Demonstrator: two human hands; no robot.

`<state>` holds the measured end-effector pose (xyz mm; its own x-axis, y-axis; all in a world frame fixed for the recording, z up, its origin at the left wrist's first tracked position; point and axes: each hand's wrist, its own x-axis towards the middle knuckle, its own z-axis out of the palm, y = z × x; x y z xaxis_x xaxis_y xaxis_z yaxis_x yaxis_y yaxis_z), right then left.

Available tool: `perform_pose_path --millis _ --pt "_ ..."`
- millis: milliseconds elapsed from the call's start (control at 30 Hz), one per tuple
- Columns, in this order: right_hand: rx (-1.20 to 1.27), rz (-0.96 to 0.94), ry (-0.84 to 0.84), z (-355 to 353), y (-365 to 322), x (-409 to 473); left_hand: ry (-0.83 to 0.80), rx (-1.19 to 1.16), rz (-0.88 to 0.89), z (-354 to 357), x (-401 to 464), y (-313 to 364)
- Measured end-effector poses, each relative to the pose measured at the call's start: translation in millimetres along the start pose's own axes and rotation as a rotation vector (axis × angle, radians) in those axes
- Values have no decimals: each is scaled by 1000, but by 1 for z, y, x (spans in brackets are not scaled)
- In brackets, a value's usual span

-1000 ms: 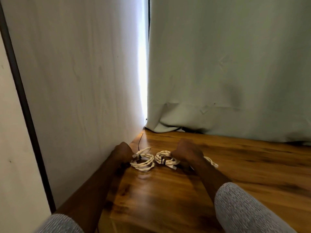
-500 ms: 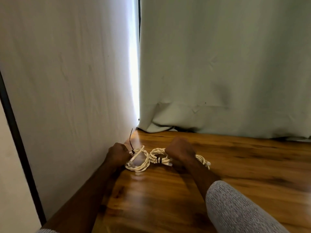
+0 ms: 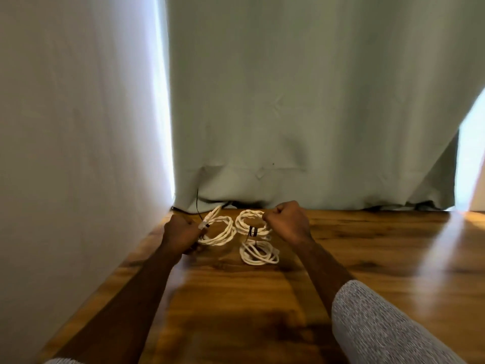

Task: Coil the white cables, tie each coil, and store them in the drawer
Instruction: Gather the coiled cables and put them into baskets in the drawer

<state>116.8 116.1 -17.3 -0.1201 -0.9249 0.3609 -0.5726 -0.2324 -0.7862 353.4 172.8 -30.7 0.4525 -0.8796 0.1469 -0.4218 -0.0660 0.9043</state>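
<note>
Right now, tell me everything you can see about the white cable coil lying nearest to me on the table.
The nearest cable coil is a white, rope-like cable wound into several loose oval loops. It lies flat on the glossy wooden table, between the forearms, and neither hand touches it. A dark tie seems to sit at its far edge, where it nearly meets the coil behind.

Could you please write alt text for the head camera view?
Left hand grips one white cable coil and right hand another, both above a wooden table; a third coil lies there, curtains behind.
</note>
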Motion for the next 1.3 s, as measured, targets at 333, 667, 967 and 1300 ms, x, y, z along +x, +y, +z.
perform_pose_path --millis 333,667,967,1300 --pt "23 113 191 -129 108 5 -215 8 112 137 -42 67" --pt "13 323 430 -296 200 -80 -449 -55 220 274 -134 143" --pt "-164 465 672 -418 258 -185 -818 -99 263 380 -280 182" --pt "-259 614 822 -512 298 -293 -1160 71 531 419 -407 188"
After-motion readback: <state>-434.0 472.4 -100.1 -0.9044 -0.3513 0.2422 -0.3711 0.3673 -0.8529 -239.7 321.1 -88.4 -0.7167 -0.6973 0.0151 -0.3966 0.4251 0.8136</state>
